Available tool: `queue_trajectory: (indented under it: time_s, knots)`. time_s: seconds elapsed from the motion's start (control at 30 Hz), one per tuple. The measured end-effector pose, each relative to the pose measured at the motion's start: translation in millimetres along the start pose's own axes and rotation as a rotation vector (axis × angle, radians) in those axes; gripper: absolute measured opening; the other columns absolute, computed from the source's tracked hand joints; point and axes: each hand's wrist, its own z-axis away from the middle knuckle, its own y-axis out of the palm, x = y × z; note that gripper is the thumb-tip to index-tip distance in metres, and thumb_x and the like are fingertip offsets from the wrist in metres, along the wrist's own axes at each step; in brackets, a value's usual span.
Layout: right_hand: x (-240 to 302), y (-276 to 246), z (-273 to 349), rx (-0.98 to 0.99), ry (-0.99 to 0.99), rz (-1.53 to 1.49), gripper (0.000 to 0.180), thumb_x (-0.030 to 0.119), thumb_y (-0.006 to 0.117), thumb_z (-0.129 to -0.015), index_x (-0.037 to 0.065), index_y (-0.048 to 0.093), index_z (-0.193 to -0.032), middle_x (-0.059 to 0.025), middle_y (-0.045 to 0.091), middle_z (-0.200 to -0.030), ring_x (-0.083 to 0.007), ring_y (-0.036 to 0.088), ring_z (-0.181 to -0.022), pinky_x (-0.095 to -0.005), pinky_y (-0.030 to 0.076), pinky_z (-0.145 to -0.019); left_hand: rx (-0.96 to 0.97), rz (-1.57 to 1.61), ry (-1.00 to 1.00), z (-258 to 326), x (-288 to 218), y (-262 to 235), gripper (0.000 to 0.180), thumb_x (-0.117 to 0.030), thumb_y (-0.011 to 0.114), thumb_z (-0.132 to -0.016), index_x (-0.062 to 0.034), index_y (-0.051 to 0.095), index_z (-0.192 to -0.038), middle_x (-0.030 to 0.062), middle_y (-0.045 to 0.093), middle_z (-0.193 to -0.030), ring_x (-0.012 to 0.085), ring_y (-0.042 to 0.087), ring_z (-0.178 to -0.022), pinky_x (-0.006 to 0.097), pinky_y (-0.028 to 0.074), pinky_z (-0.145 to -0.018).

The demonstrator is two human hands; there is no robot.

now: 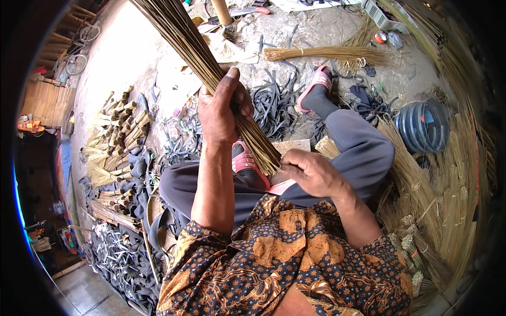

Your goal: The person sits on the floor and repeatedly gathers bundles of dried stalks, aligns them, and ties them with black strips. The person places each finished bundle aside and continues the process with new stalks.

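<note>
My left hand (221,108) is wrapped round a long bundle of thin brown sticks (179,37), which slants from the upper left down toward my lap. The cut lower ends of the sticks fan out slightly above my crossed legs. Beside these ends, my right hand (316,173) has its thumb and fingers pinched together, the tips touching the edge of the bundle. What they pinch, if anything, is too small to make out. Beneath the bundle lies a pink sandal (246,160) on one foot.
A tied stick bundle (321,52) lies ahead on the floor. Dark rubber strips (271,102) are heaped before my legs. Short bound bundles (118,124) pile up at left. To the right stand a dark ribbed bucket (421,126) and long loose sticks (443,200). A grey crate (387,16) is far right.
</note>
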Motion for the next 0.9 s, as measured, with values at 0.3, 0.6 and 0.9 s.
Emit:
queue_trajectory:
  time_s: [0.3, 0.6, 0.9]
  knots:
    - [31.4, -40.1, -81.7, -0.520, -0.260, 0.212, 0.074, 0.053, 0.076, -0.091, -0.003, 0.055, -0.135, -0.0277, 0.066, -0.122, -0.0337, 0.069, -0.114, -0.0425, 0.059, -0.092, 0.093, -0.338, 0.125, 31.7, 75.1, -4.1, 0.027, -0.016, 0.073, -0.098, -0.0025, 0.059, -0.117, 0.0058, 0.068, -0.100, 0.0150, 0.065, -0.089, 0.030, 0.054, -0.080]
    - [17.1, -8.3, -114.0, -0.282, -0.349, 0.108, 0.090, 0.051, 0.073, -0.093, 0.001, 0.033, -0.157, -0.0290, 0.061, -0.134, -0.0397, 0.064, -0.124, -0.0482, 0.059, -0.091, 0.181, -0.852, 0.239, 42.7, 99.3, -45.3, 0.024, -0.011, 0.070, -0.094, -0.0002, 0.063, -0.114, 0.0102, 0.066, -0.105, 0.0209, 0.063, -0.096, 0.036, 0.052, -0.081]
    - [-113.3, -35.4, -31.9, -0.484, 0.253, -0.128, 0.056, 0.027, 0.063, -0.104, 0.001, 0.043, -0.149, -0.0183, 0.072, -0.112, -0.0254, 0.075, -0.094, -0.0371, 0.058, -0.079, -0.195, -0.765, -0.192, 50.9, 195.5, -113.8, 0.035, -0.027, 0.072, -0.101, -0.0129, 0.054, -0.075, -0.0045, 0.052, -0.068, 0.0068, 0.045, -0.057, 0.027, 0.037, -0.052]
